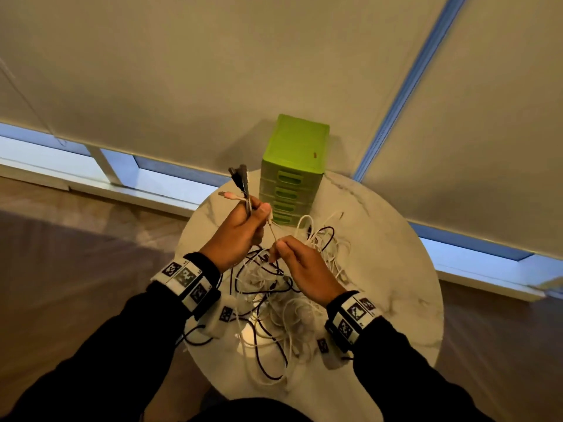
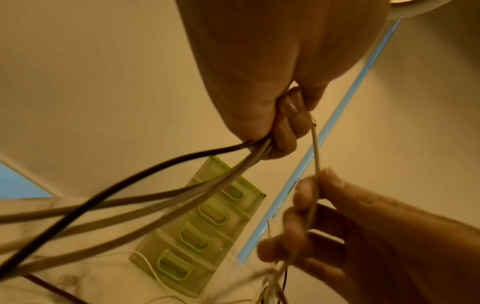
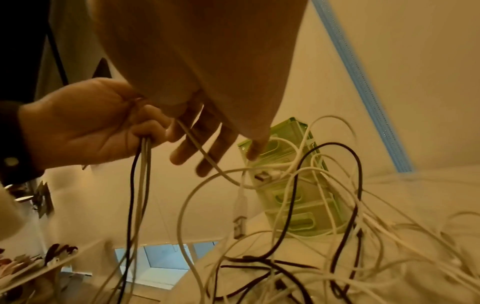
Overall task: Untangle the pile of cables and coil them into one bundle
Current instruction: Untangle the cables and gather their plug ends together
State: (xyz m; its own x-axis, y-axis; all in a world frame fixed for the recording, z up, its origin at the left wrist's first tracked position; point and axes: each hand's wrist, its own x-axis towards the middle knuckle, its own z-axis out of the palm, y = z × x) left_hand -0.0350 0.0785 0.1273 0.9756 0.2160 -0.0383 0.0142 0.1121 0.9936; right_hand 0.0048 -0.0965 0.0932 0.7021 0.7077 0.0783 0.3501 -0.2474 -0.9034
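Above the round bench [image 1: 396, 269], the left hand [image 1: 240, 233] grips several cable ends upright while the right hand [image 1: 304, 269] pinches one white cable [image 1: 272, 231] over the tangled pile [image 1: 274, 300]. From the left wrist, gripped strands [image 2: 182, 185] trail downward. From the right wrist, loops lie before the green drawer unit [image 3: 298, 205].

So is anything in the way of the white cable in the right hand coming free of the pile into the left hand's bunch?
Yes. The white cable runs from the left hand through the right hand into the cable pile, where black and white loops cross over it.
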